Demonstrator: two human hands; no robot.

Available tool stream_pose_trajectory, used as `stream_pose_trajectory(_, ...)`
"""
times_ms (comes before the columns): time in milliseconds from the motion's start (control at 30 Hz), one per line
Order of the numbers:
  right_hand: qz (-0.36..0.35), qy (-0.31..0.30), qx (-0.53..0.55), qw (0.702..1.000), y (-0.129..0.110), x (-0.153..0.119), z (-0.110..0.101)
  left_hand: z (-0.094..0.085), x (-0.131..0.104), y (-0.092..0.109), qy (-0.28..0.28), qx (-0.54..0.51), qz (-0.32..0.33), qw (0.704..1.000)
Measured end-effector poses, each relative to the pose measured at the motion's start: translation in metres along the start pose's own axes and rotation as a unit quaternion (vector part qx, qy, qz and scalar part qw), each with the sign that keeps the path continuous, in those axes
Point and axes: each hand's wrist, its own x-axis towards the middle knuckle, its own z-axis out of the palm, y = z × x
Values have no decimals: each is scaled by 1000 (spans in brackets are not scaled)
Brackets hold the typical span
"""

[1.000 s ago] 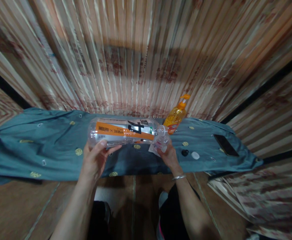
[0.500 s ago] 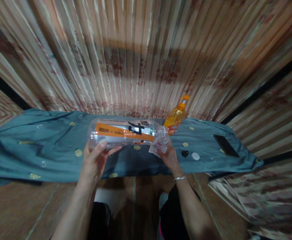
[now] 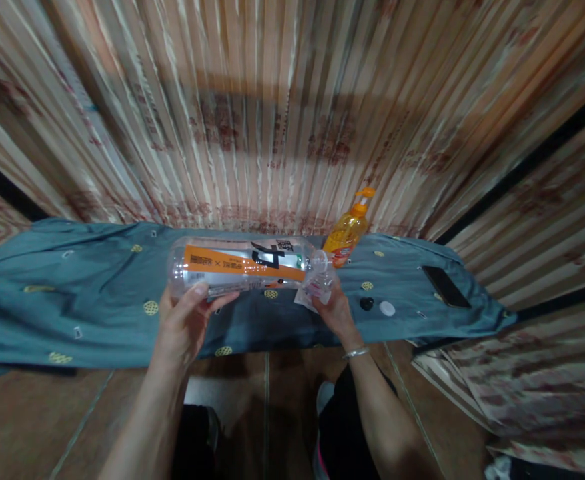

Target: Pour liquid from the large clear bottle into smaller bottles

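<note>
My left hand (image 3: 182, 327) grips a large clear plastic bottle (image 3: 237, 265) near its base, thumb on the near side. The bottle has an orange and silver label with dark lettering. It lies sideways in the air above the cloth, its neck pointing right. At the neck, my right hand (image 3: 336, 312) is closed on a clear, crumpled-looking plastic piece (image 3: 317, 283) that meets the bottle's mouth; its exact kind is hard to make out. Right behind that hand stands a pump bottle (image 3: 346, 233) of yellow-orange liquid.
A blue-green patterned cloth (image 3: 107, 287) covers the narrow table. Right of my right hand lie a black cap (image 3: 367, 304) and a white round cap (image 3: 387, 309). A dark phone (image 3: 445, 287) rests farther right. Pleated curtains (image 3: 252, 133) hang behind and at the sides.
Both hands keep their grip, and the bottle stays level at the clear plastic piece. The whole view has shifted slightly, with things appearing a little farther left.
</note>
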Motion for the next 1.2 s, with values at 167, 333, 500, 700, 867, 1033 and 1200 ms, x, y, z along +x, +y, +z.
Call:
stream_pose_trajectory(167,9,-1,-5,1000,-1,0,-1,-1,0,-1,6,-17,-2,1000)
stream_pose_trajectory(333,11,-1,5,1000,0,0,-1,0,-1,2,2,-4,-6,1000)
stream_pose_trajectory(500,14,0,14,1000,-1,-1,-1,3,-1,3,13,-3,-11,1000)
stream_pose_trajectory(700,12,-1,14,1000,-2,-1,-1,3,-2,2,18,1,-15,1000)
stream_pose_trajectory(867,23,3,19,1000,-2,-1,1,-5,0,0,-8,10,-23,1000)
stream_pose_trajectory(1033,39,5,34,999,-1,0,1,-10,0,-3,-21,10,-20,1000)
stream_pose_trajectory(1200,40,-3,47,998,-1,1,-1,-4,-1,-2,-5,7,-20,1000)
